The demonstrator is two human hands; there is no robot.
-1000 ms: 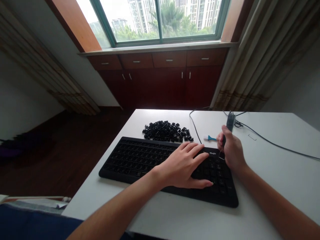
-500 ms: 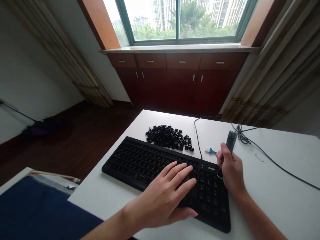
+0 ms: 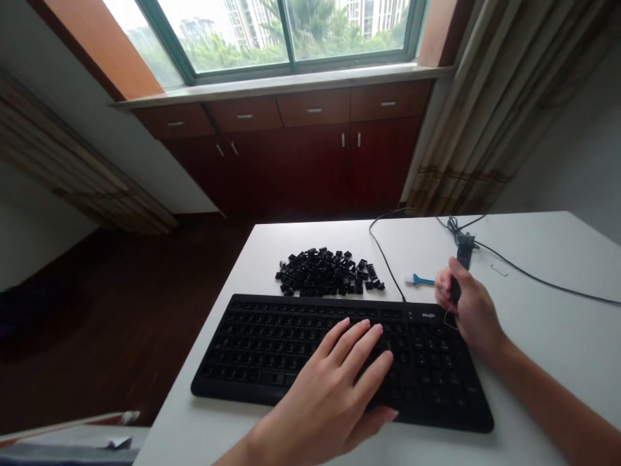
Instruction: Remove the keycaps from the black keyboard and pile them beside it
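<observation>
A black keyboard (image 3: 262, 343) with its keycaps off lies across the white table. My left hand (image 3: 339, 382) rests palm down over its middle, fingers spread and holding nothing. At the keyboard's upper right corner, my right hand (image 3: 468, 304) is closed around a black keycap puller (image 3: 464, 251). The puller stands up out of my fist, and a thin wire loop shows below the fist. Behind the keyboard is a heap of loose black keycaps (image 3: 323, 272). Just left of my right hand lies a small blue brush (image 3: 421, 280) with pale bristles.
The keyboard's cable (image 3: 383, 252) runs to the far edge of the white table (image 3: 548, 259), with a tied bundle (image 3: 453, 225) at the back right. A thin bent wire (image 3: 499, 270) lies right of my right hand. Red-brown cabinets (image 3: 291, 168) stand beyond.
My view has turned, so the window has moved left and the keyboard looks straighter. My left hand is still on the keyboard, and my right hand keeps its hold on the keycap puller.
</observation>
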